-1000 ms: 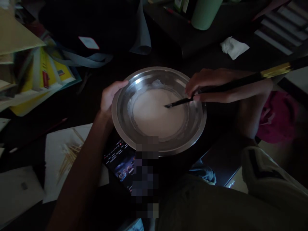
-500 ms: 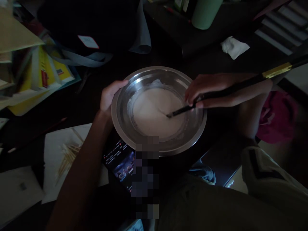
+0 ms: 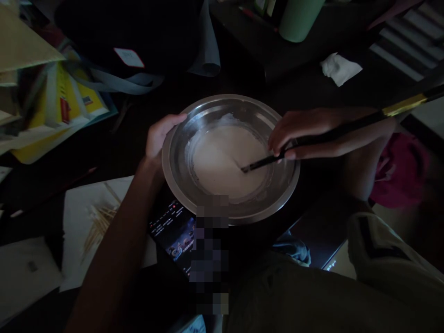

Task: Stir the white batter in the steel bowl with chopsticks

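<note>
Dim shot, lit mostly at centre. A steel bowl (image 3: pixel 172 172) sits mid-frame on a dark surface, w/ a pale, whitish batter-like mix (image 3: pixel 218 159) pooled in its bottom and smeared up the far wall.

Left hand (image 3: pixel 157 136), at the bowl's left edge: fingers curled over the rim, gripping it; forearm runs down to the lower left of the frame.

Right hand (image 3: pixel 305 134), at the bowl's right edge: fingers pinched around a long black stick (image 3: pixel 347 128). The stick slants from the upper right of the frame, w/ a gold band (image 3: pixel 404 105) near its far end, down to a tip that touches the mix approx. right of centre. Can't tell if the tip is a brush or a blade.

Below the bowl, partly under its near rim, a lit phone (image 3: pixel 171 231) lies screen-up. Lower left: white paper (image 3: pixel 78 240) w/ a bunch of thin wooden sticks (image 3: pixel 100 222) on it. Upper left: yellow packets (image 3: pixel 69 106) and a dark bag w/ a white tag (image 3: pixel 128 57). Top, right of centre: a green cup (image 3: pixel 298 18); just below-right of it, a crumpled white tissue (image 3: pixel 340 68). Right edge: pink cloth (image 3: pixel 398 171), near the right forearm.
</note>
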